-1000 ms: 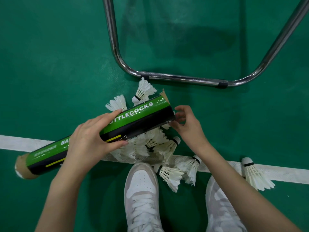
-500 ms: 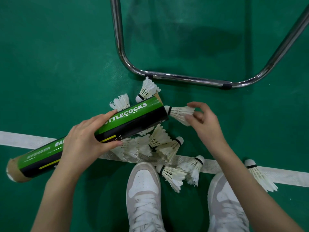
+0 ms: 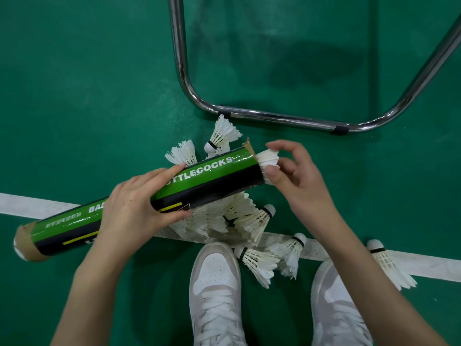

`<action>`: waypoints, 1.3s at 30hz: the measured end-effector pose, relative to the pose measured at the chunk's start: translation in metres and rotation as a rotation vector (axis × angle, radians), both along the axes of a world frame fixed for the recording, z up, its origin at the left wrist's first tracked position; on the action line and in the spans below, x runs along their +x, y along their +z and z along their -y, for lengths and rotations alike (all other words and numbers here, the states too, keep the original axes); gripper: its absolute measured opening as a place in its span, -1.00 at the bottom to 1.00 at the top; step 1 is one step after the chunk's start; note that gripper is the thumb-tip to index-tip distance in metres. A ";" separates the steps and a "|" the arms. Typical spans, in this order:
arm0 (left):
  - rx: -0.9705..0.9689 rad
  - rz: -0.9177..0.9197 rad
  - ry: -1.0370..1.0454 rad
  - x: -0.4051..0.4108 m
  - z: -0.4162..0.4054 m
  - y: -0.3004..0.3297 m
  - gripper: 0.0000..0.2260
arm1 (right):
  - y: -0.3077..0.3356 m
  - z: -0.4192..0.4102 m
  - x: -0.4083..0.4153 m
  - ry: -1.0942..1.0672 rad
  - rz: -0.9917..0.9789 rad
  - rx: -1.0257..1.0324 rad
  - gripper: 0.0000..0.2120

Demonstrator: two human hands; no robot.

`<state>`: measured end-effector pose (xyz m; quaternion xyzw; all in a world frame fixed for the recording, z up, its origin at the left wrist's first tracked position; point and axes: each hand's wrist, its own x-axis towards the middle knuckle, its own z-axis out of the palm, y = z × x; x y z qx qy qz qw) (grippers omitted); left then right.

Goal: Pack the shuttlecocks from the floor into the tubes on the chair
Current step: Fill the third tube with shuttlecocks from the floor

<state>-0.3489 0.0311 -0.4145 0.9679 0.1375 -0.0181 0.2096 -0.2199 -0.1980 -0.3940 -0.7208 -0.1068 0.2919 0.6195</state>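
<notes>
Underfoot: a green sports-court floor (image 3: 74, 83) crossed by a white painted line (image 3: 37, 206).
Chair: only the bent chrome tube of a chair's base (image 3: 274, 118) shows; its seat is out of view, cut off at the top edge.
Hidden: the tube covers part of the pile, so the heap cannot be counted.
Tube: a long green-and-black cardboard shuttlecock tube (image 3: 204, 176) held tilted above the floor, its open mouth toward the right.
Contents: a white feathered shuttlecock (image 3: 268, 161) sits in the mouth, only the feather skirt showing.
Left hand (image 3: 134, 208): wrapped round the tube's middle.
Right hand (image 3: 296, 181): thumb and fingertips pinch the skirt at the mouth.
Floor pile: loose white shuttlecocks (image 3: 252, 221) lie under the tube, near two pale sneakers (image 3: 214, 283).
</notes>
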 end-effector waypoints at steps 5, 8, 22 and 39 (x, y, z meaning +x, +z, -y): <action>0.000 0.021 -0.033 0.001 0.003 0.000 -0.29 | 0.001 -0.010 -0.002 0.028 0.059 -0.117 -0.47; -0.020 0.026 -0.038 0.001 0.003 -0.001 -0.29 | 0.005 -0.015 -0.005 0.047 0.066 -0.157 -0.39; -0.023 0.015 -0.026 -0.002 0.001 -0.001 -0.30 | 0.008 -0.022 -0.005 0.068 0.021 -0.151 -0.33; -0.072 -0.025 0.071 -0.012 -0.016 -0.013 -0.27 | -0.006 -0.022 0.027 0.186 0.033 -0.042 -0.52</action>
